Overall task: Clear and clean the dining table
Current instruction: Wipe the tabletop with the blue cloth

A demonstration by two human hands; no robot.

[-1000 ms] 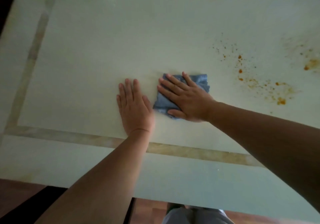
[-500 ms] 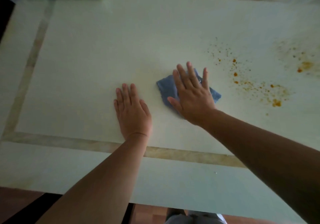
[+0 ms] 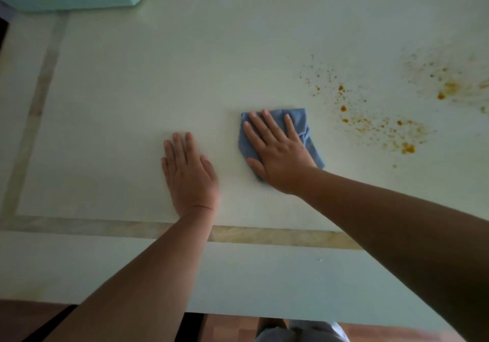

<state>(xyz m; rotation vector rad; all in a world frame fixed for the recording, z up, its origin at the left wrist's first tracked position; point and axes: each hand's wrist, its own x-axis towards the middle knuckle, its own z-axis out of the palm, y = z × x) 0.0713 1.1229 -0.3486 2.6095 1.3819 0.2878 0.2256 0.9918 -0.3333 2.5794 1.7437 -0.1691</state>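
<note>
Blue cloth (image 3: 300, 123) mid-table (image 3: 132, 77), partly hidden under right hand (image 3: 277, 156), fingers straight, pressed flat. Long axis can't be told. Left hand (image 3: 189, 175) laid flat beside it. Stains (image 3: 370, 124) right.

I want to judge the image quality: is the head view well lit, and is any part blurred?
Head view: dim, greenish light; forearms dark. Blue cloth and orange stains read clearly; the teal tray at the top left corner is soft and cut off.

cloth (image 3: 300, 124) on table (image 3: 158, 77), stains (image 3: 370, 127) to its right
</note>
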